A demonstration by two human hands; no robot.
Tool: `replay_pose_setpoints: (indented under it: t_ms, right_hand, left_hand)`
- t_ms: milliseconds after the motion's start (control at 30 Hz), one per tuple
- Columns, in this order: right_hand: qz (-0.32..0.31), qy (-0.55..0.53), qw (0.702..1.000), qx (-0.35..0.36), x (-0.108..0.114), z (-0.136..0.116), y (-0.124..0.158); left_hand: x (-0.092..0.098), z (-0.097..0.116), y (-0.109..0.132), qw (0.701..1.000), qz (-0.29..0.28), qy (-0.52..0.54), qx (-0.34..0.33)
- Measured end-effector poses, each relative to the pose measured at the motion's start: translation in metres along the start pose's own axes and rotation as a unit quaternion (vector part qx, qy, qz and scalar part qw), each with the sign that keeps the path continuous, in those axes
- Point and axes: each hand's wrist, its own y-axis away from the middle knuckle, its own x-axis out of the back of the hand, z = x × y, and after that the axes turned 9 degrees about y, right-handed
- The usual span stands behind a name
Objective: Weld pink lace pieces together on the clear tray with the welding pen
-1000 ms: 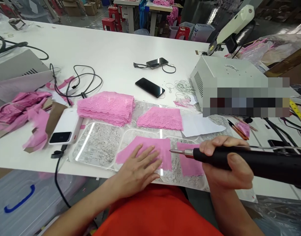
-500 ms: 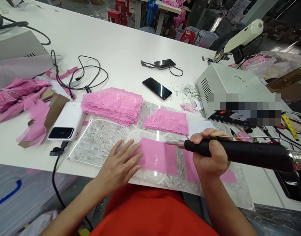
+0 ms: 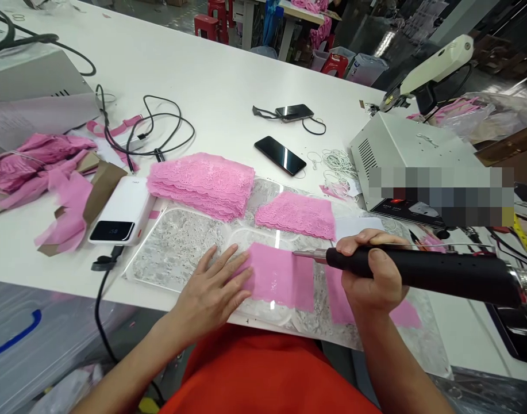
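Observation:
My left hand (image 3: 215,287) lies flat with fingers spread, its fingertips on the left edge of a pink fabric piece (image 3: 272,276). That piece rests on a grey marbled board (image 3: 168,247). My right hand (image 3: 375,273) is wrapped round a thick black handheld tool (image 3: 444,273) with a narrow metal tip. The tip points left and is at the fabric's upper edge; whether it presses on the cloth I cannot tell. Beneath my right hand lies another pink piece (image 3: 338,293), partly hidden. Beyond sit a pink lace stack (image 3: 203,184) and a smaller lace stack (image 3: 295,214).
A white power bank (image 3: 123,210) with a black cable stands at left, beside pink scraps (image 3: 69,213). Two phones, one a black phone (image 3: 280,155), lie farther back. At right are a grey metal box (image 3: 414,155) and a coil of white cord (image 3: 338,164).
The whole view has shifted slightly, with things appearing a little farther right. Both hands keep nearly the same place on the fabric and tool, and the tip stays at the upper edge.

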Motion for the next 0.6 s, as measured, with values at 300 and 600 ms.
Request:
replay_pose_setpoints:
  t_ms: [300,600]
  right_hand:
    - [-0.043,-0.019,0.999,0.005,-0.026,-0.002,0.002]
    - [-0.06,-0.013,0.998,0.006,-0.031,0.002,0.003]
  left_hand:
    - [0.007,0.0,0.009,0.999,0.031,0.017,0.015]
    - [0.008,-0.002,0.018,0.999,0.031,0.014,0.022]
